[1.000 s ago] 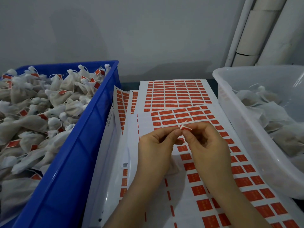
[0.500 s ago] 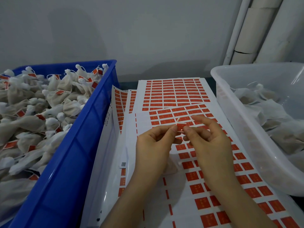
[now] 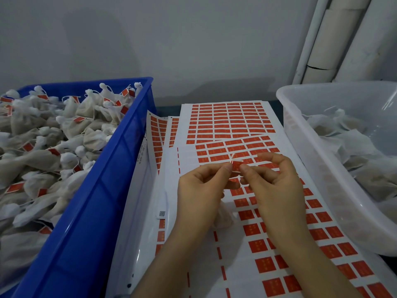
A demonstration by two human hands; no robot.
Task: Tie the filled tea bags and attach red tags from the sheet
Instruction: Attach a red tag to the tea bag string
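A deep blue moulded-plastic crate [image 3: 103, 203] is filling the left side of the bench, heaped with soft white gauzy tea bags [image 3: 64, 134] that are already carrying small red tags. A translucent white plastic tub [image 3: 318, 190] is sitting on the right, holding limp, crumpled, untagged bags [image 3: 352, 134]. Between them, glossy white backing sheets of red rectangular stickers [image 3: 227, 119] are overlapping, the near one [image 3: 279, 259] showing bare rows where tags are gone. Over that near sheet, the left hand [image 3: 199, 190] and the right hand [image 3: 277, 186] are meeting fingertip to fingertip, each pinching an edge of one small red tag [image 3: 235, 166], with thin white string ends [image 3: 234, 156] poking out above it; the other fingers are curling loosely. A puckered white tea bag [image 3: 223, 216] is hanging or lying just below the left palm, half hidden. The likely trouble from here is the adhesive folding crooked, so the halves mismatch or miss the slender string and the tag slips off later; sticky faces could also be catching a fingertip, and a tug might be loosening the knot.
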